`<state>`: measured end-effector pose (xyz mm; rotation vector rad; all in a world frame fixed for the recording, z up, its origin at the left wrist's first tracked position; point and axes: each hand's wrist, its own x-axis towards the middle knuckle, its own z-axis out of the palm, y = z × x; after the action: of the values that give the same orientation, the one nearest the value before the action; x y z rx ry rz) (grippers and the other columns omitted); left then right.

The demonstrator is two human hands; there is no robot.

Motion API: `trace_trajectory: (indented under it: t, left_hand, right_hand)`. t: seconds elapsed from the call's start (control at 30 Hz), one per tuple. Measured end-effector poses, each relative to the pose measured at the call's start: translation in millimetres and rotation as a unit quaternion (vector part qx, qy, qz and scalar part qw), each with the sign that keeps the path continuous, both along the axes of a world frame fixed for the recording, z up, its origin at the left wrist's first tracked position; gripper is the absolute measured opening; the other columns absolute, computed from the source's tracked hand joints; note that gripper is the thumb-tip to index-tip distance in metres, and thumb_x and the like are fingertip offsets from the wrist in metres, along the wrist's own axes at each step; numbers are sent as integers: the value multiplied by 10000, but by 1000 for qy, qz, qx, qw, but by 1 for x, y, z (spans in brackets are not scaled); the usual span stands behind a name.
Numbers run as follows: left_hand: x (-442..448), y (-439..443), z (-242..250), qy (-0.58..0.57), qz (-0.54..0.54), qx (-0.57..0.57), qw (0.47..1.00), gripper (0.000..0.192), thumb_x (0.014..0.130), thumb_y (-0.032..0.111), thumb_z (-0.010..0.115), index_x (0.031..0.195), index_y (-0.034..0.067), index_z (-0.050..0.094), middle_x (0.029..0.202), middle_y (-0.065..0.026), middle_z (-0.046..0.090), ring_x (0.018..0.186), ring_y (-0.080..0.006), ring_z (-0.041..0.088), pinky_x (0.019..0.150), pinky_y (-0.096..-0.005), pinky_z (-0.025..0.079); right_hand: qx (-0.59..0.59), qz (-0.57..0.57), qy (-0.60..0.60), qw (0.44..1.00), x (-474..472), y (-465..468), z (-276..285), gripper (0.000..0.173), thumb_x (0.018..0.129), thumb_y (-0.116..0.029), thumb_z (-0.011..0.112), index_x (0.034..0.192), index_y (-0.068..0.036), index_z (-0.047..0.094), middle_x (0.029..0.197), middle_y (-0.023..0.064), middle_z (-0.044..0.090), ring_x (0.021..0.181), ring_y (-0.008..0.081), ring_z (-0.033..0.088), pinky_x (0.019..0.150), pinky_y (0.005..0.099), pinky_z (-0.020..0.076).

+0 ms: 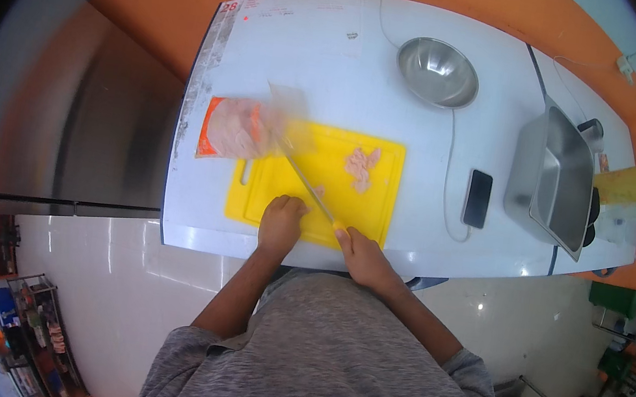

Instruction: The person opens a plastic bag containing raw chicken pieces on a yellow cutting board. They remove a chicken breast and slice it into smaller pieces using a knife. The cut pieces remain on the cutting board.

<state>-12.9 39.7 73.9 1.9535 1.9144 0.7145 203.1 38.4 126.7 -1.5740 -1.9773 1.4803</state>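
Note:
My right hand [364, 256] grips the yellow handle of a long kitchen knife [310, 187]. Its blade slants up and left over a yellow cutting board [378, 218], the tip reaching the plastic bag. My left hand [281, 221] rests with curled fingers on the board's near part, left of the blade. A pale bit shows at its fingertips, but whether they pinch it is hidden. One small scrap of raw meat [319, 189] lies beside the blade. Several pale pink pieces of raw meat [361, 169] lie on the board's right side. The plastic bag of raw meat [235, 127] overlaps its far left corner.
Behind the board stands a steel bowl [437, 73] on the white table [312, 49]. To the right are a smartphone [477, 198] on a white cable and a deep steel pan [559, 174]. Yellow and clear containers [623, 185] stand beyond it. A steel cabinet [117, 132] borders the left side.

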Motion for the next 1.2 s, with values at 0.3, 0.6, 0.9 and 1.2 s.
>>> trace_trajectory:
  t: [0.3, 0.6, 0.9, 1.2]
  left_hand:
    - [0, 11, 16, 11, 42, -16, 999, 202, 955, 201, 613, 974, -1, 625, 942, -192, 637, 915, -402, 610, 834, -495, 494]
    - [23, 57, 17, 11, -55, -112, 992, 177, 911, 157, 656, 1028, 39, 717, 1018, -192, 683, 953, -374, 666, 866, -450, 529]
    - [46, 87, 30, -314, -71, -42, 946, 218, 932, 195, 674, 1069, 37, 733, 1076, -157, 713, 936, -331, 687, 861, -377, 530]
    - [-33, 17, 53, -166, 109, 71, 977, 124, 928, 96, 646, 1023, 36, 697, 1014, -133, 690, 861, -284, 679, 751, -365, 542]
  right_hand:
    - [-32, 38, -19, 999, 77, -34, 41, 534, 1067, -463, 381, 1088, 28, 590, 923, 218, 647, 806, 333, 651, 735, 425, 506]
    - [57, -157, -143, 976, 151, -35, 31, 453, 1054, -425, 462, 1005, 12, 571, 732, 183, 609, 687, 345, 615, 654, 419, 481]
    - [82, -235, -221, 943, 130, -13, -4, 398, 1025, -395, 526, 1148, -20, 578, 895, 270, 682, 898, 452, 672, 747, 516, 504]
    - [162, -186, -327, 912, 124, -7, -12, 384, 915, -183, 661, 1266, -55, 575, 1132, 200, 625, 1045, 402, 603, 883, 486, 501]
